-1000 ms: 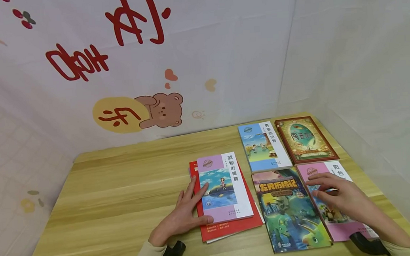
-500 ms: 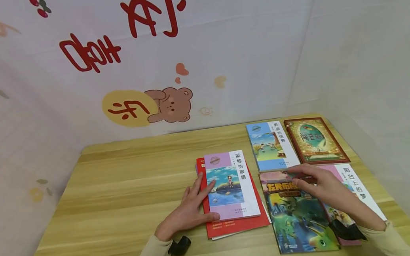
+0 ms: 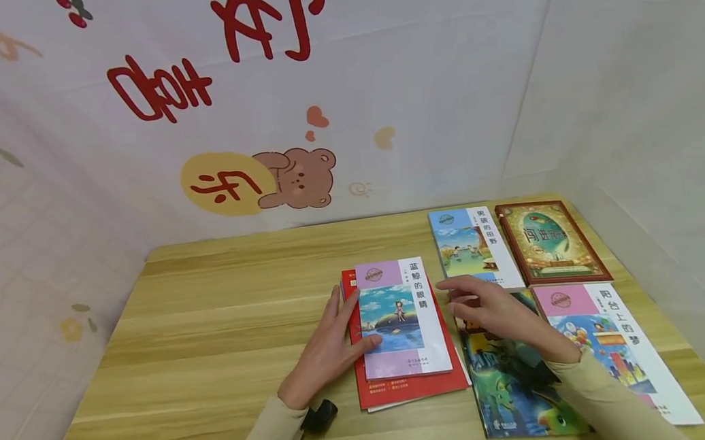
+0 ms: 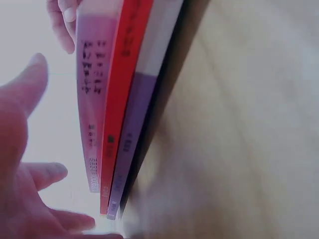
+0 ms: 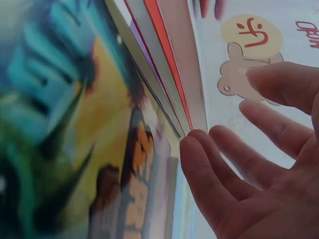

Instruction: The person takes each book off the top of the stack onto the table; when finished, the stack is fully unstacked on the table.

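A pink-and-white book tops a stack, over a red book; a purple-and-white spine shows beneath in the left wrist view. My left hand lies along the stack's left side, fingers extended and spread, thumb over the top cover in the head view. My right hand hovers over the dragon-cover book, its loosely bent fingers pointing at the stack's right edge. In the right wrist view its fingertips are close beside the page edges; contact is hard to tell. Neither hand grips anything.
A blue-and-white book and a brown-framed book lie at the back right. Another pink-and-white book lies at the right. Bare wooden table extends left of the stack. A white cloth wall stands behind.
My right hand has moved left from the right-hand pink book, across the dragon-cover book, to the stack's right side. My left hand stays by the stack. The head view has shifted slightly.
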A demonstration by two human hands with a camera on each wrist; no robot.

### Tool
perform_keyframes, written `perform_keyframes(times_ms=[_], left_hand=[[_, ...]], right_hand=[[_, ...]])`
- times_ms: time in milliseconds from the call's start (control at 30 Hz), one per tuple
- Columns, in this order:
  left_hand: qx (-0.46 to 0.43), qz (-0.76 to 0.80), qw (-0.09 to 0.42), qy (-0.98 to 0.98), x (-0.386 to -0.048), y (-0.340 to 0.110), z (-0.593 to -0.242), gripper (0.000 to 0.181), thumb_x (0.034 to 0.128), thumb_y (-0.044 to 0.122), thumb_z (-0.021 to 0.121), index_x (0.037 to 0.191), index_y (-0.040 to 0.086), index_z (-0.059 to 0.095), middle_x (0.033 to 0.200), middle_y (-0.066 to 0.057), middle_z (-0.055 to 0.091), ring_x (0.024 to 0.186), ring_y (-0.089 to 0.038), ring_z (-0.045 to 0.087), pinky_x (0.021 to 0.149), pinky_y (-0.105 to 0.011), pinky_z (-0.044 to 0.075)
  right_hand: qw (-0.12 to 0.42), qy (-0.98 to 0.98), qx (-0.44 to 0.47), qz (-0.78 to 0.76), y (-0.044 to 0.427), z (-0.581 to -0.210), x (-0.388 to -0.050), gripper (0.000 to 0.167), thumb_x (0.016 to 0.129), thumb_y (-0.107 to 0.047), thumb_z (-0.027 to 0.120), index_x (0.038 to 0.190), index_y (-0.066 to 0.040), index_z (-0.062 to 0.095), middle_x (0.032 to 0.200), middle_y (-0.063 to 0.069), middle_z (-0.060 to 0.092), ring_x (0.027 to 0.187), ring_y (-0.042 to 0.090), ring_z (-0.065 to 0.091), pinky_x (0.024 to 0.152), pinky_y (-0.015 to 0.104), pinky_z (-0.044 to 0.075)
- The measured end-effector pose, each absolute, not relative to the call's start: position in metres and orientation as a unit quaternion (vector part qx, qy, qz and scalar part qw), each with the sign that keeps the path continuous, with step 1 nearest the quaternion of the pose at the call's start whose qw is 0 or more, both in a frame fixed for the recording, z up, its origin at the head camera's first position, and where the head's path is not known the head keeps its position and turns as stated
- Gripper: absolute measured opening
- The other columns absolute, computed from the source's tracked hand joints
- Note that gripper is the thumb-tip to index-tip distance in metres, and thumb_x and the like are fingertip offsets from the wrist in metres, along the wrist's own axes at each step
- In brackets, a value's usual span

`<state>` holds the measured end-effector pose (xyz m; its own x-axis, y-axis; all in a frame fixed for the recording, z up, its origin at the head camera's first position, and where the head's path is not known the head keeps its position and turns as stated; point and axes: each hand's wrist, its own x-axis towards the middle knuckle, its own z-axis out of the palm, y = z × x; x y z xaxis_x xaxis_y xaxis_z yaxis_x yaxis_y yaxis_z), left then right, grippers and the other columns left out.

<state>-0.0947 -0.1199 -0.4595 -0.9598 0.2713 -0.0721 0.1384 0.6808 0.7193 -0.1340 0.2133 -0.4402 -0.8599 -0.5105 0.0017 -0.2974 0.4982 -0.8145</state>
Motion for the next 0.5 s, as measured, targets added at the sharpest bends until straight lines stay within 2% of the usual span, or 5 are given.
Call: perform_keyframes(times_ms=[100, 200, 500], left_hand=[[0.102, 0.353, 0.083, 0.926, -0.1, -0.116, -0.46, 0.102, 0.0844, 0.06, 0.078, 0.165, 0.021, 0.03, 0.171, -0.023, 0.011, 0.153, -0.046, 0.022, 0.11, -0.068, 0.039], [0.105, 0.337, 0.083, 0.932, -0.105, -0.116, -0.462, 0.102, 0.083, 0.06, 0.079, 0.165, 0.022, 0.031, 0.169, -0.024, 0.016, 0.153, -0.047, 0.023, 0.112, -0.07, 0.034], [0.135, 0.378, 0.115, 0.909, -0.108, -0.134, -0.467, 0.089, 0.0898, 0.05, 0.077, 0.163, 0.019, 0.037, 0.17, -0.02, 0.02, 0.155, -0.043, 0.019, 0.115, -0.067, 0.031]], right_hand=[[0.129, 0.858, -0.233, -0.438, 0.209, -0.444, -0.138, 0.044, 0.103, -0.012, 0.065, 0.145, -0.002, 0.056, 0.141, 0.022, 0.058, 0.121, 0.04, 0.063, 0.099, 0.057, 0.053], [0.13, 0.858, -0.241, -0.434, 0.206, -0.447, -0.141, 0.045, 0.103, -0.014, 0.065, 0.146, -0.004, 0.056, 0.142, 0.02, 0.057, 0.118, 0.038, 0.064, 0.097, 0.056, 0.055], [0.175, 0.849, -0.236, -0.439, 0.198, -0.446, -0.146, 0.048, 0.103, -0.02, 0.066, 0.148, -0.008, 0.054, 0.143, 0.019, 0.054, 0.116, 0.034, 0.064, 0.082, 0.036, 0.058]])
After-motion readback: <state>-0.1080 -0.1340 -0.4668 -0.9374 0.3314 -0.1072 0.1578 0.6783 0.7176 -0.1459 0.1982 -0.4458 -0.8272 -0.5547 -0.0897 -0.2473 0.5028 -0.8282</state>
